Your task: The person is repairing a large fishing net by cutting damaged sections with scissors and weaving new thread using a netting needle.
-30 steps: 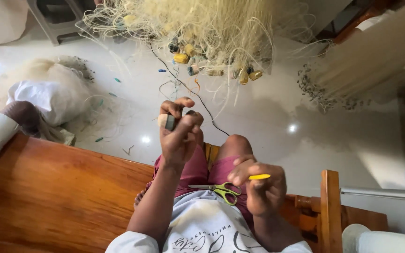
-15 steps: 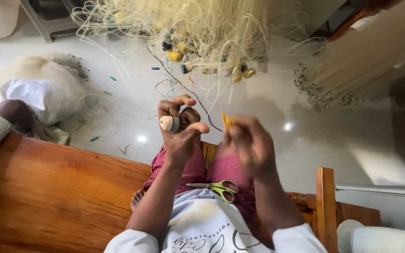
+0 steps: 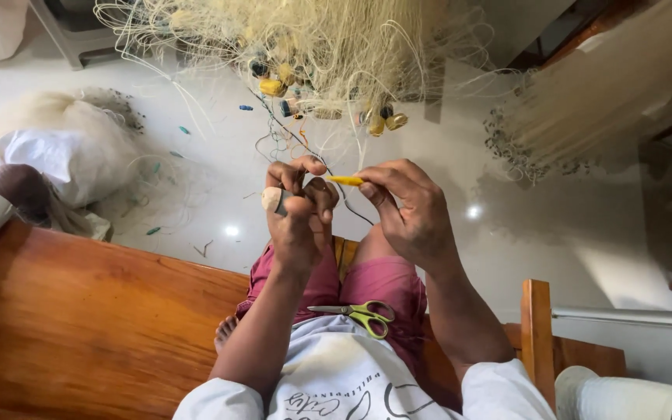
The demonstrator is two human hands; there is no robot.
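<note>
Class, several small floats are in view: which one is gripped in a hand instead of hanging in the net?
The pale beige float in the left hand. The yellow floats hang up in the tangled fishing net, untouched.

two hands (image 3: pixel 351 214), one scissors (image 3: pixel 363 314)

packages: one white sack (image 3: pixel 64 159), bulging and soft, on the floor (image 3: pixel 507 233) at far left, pale netting heaped on and around it | labels: none seen | signs: none seen | screens: none seen
</note>
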